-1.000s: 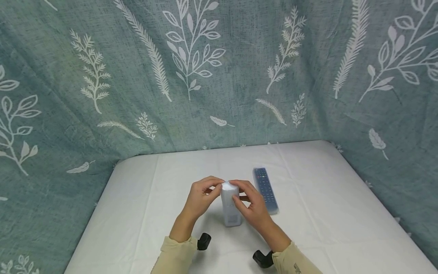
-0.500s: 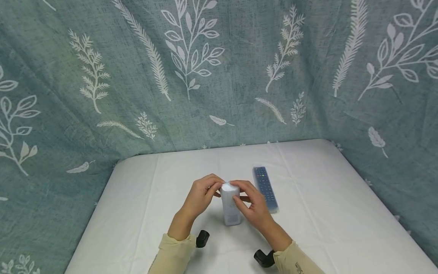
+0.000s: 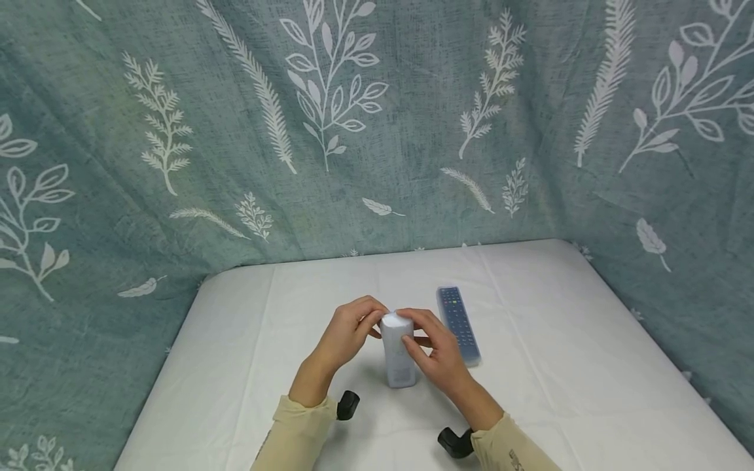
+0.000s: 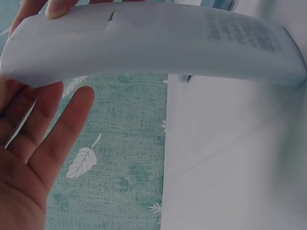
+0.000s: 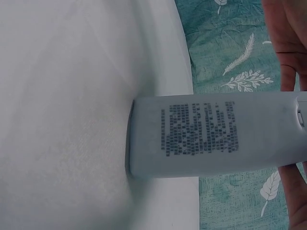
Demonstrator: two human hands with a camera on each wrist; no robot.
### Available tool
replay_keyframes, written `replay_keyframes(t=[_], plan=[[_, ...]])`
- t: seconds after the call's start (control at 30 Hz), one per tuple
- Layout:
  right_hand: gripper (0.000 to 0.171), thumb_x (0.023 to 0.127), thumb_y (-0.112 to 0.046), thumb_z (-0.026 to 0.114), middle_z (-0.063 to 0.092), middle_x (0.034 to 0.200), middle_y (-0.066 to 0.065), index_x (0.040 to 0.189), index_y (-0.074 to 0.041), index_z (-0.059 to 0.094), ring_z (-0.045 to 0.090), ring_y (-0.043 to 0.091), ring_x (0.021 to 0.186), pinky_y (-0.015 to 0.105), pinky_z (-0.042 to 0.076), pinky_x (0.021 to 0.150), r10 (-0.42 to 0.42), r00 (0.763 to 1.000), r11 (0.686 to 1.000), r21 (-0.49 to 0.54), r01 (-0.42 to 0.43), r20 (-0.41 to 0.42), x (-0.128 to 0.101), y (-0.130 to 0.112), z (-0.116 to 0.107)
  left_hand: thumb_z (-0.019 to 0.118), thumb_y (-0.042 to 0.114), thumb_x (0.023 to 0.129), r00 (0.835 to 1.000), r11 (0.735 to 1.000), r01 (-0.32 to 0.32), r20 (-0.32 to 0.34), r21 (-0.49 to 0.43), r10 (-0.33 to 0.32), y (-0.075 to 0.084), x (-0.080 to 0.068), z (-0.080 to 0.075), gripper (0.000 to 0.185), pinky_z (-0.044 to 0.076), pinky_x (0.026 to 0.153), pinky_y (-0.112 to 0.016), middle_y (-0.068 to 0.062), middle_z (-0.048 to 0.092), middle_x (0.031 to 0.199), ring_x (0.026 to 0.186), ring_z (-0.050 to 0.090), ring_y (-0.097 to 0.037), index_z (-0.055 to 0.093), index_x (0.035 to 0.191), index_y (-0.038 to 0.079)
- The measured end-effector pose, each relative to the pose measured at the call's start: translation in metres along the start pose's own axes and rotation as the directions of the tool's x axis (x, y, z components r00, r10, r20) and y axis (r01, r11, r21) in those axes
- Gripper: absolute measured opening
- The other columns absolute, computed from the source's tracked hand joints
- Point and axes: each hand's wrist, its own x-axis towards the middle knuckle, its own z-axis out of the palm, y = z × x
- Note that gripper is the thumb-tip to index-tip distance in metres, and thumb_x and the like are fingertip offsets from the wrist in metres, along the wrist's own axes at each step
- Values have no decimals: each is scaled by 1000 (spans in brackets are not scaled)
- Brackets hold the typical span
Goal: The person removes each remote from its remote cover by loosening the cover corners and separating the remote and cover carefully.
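Note:
A whitish remote control (image 3: pixel 398 360) stands upright on its lower end on the white table. Its back carries a printed label (image 5: pixel 199 129), and the seam of a battery cover shows in the left wrist view. My left hand (image 3: pixel 349 332) holds the remote's top left corner with thumb and fingertips. In that wrist view its lower fingers (image 4: pixel 67 134) spread away from the body. On the other side, my right hand (image 3: pixel 438 350) grips the upper right, with the thumb on the near face and a finger over the top.
A second remote (image 3: pixel 458 324), dark with many buttons and in a clear cover, lies just behind my right hand. A white cloth covers the table (image 3: pixel 235 392). Leaf-patterned green fabric (image 3: pixel 412 131) hangs behind. A black device (image 3: pixel 348 405) sticks out from each sleeve.
The left thumb has shifted a little at the remote's top corner, and the left wrist has moved slightly. The right hand and the upright remote stay nearly as they were.

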Motion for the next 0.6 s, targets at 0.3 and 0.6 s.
replay_keyframes(t=[0.3, 0.6], plan=[[48, 89, 2, 68, 65, 122, 9, 134, -12, 59, 68, 16, 99, 25, 62, 72, 20, 1000, 1000, 17, -20, 6, -2, 3, -2, 54, 11, 103, 996, 1000, -11, -92, 21, 13, 0, -9, 6, 19, 62, 66, -28, -8, 73, 104, 82, 69, -23, 72, 106, 6], [45, 86, 3, 68, 69, 113, 9, 129, -11, 64, 71, 19, 90, 19, 60, 69, -56, 997, 997, -50, 53, -54, 1, 2, 0, 68, 17, 94, 967, 997, -32, -252, 72, 49, -1, -16, 25, 15, 58, 63, -22, -5, 76, 102, 86, 71, -18, 73, 107, 12]])
